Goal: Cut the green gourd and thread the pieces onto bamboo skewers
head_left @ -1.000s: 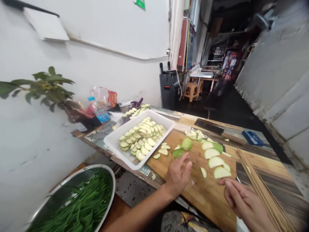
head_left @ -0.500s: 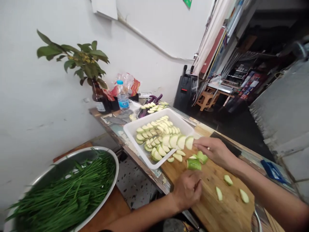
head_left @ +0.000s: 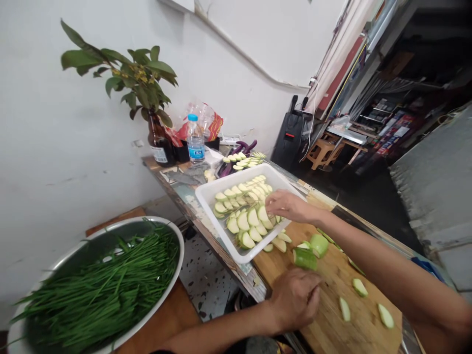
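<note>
My right hand (head_left: 285,205) reaches over the white plastic tray (head_left: 241,256), fingers pinched at the end of a skewer of zucchini slices (head_left: 252,217). That skewer lies on other skewered slices inside the tray. Curled closed, my left hand (head_left: 297,301) rests at the near edge of the wooden cutting board (head_left: 328,314); whatever is in its fingers is hidden. Just beyond it sit cut green zucchini pieces (head_left: 304,258). Loose slices (head_left: 359,287) are scattered over the board's right part, and a few more lie against the tray.
At the left stands a metal basin (head_left: 181,250) heaped with green chives (head_left: 106,290). Behind the tray are purple eggplants (head_left: 247,146), a water bottle (head_left: 195,140) and a brown bottle (head_left: 159,142) holding a leafy branch. A black wheeled case (head_left: 289,135) stands beyond the table.
My right hand has moved left from over the board and lowered the skewer of slices into the tray. My left hand stays closed on the board. The view has shifted slightly.
</note>
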`<state>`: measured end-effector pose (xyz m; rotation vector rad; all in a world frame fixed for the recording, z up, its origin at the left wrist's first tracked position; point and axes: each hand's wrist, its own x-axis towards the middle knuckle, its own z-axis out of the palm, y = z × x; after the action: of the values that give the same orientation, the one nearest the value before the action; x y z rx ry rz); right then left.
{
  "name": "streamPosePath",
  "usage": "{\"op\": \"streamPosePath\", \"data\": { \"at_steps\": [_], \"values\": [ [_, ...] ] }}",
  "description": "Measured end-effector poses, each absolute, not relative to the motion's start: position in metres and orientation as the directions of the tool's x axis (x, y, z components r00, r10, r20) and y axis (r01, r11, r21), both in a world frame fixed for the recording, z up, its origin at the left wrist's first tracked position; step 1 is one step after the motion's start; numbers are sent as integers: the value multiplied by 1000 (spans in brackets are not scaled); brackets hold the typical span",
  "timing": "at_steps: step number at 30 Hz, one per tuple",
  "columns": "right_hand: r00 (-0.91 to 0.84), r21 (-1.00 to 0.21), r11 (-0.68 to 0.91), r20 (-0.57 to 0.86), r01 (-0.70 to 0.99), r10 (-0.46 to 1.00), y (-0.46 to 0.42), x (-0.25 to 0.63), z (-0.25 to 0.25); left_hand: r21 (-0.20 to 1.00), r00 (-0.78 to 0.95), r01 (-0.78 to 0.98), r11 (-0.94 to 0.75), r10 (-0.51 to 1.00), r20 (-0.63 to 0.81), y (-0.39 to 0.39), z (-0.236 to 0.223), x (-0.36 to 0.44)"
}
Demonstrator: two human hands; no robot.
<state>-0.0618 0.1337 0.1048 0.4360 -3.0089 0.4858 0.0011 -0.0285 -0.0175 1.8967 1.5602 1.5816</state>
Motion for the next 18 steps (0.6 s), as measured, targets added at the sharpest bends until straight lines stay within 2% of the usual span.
{"op": "streamPosePath", "data": {
  "at_steps": [6, 11, 15, 18],
  "values": [
    [-960, -343, 897, 77, -279, -270, 149, -73, 129, 709, -141, 571, -413, 802, 581, -29, -20, 0],
    [-911, -373, 865, -104, -336, -398, 159, -72, 141, 709, -132, 572, -412, 807, 576, -29, -19, -2],
    [-894, -327, 878, -166, -349, -417, 160, -75, 120, 710, -122, 575, -407, 815, 566, -30, -18, -2],
    [-929, -248, 916, -121, -314, -351, 158, -77, 99, 715, -121, 575, -398, 823, 555, -29, -17, -2]
  ]
}}
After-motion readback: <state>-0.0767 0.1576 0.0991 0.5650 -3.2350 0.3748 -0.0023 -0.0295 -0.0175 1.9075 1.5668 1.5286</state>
